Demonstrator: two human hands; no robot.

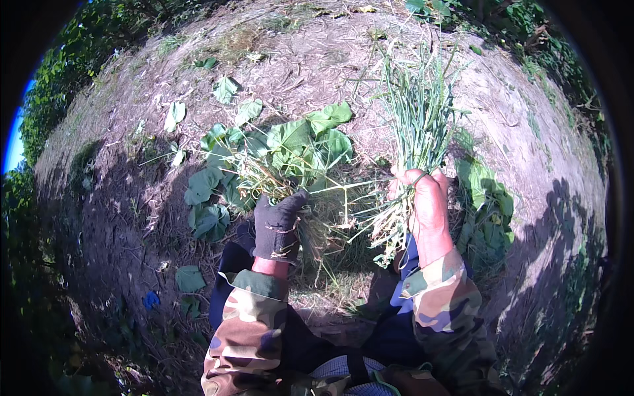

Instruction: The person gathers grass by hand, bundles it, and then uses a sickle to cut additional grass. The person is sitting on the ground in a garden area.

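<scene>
My left hand (278, 225), in a dark knit glove, is closed around a loose clump of dry, tangled grass (265, 175). Broad green leaves (297, 141) spread just beyond that clump; whether any of them are in its grip is unclear. Bare, my right hand (427, 208) is closed around a thick bundle of long green grass stalks (418, 114). The stalks fan upward away from me, while pale root ends (391, 232) hang below the fist toward the left. Thin stems (345, 190) stretch across the gap between both hands.
Dry soil (317, 59) strewn with straw lies ahead. A pile of large leaves (488, 213) sits right of my right hand. Single leaves (189, 278) and a blue scrap (151, 300) lie at left. Leafy bushes (559, 54) line the edges. Cut grass (332, 247) lies between my legs.
</scene>
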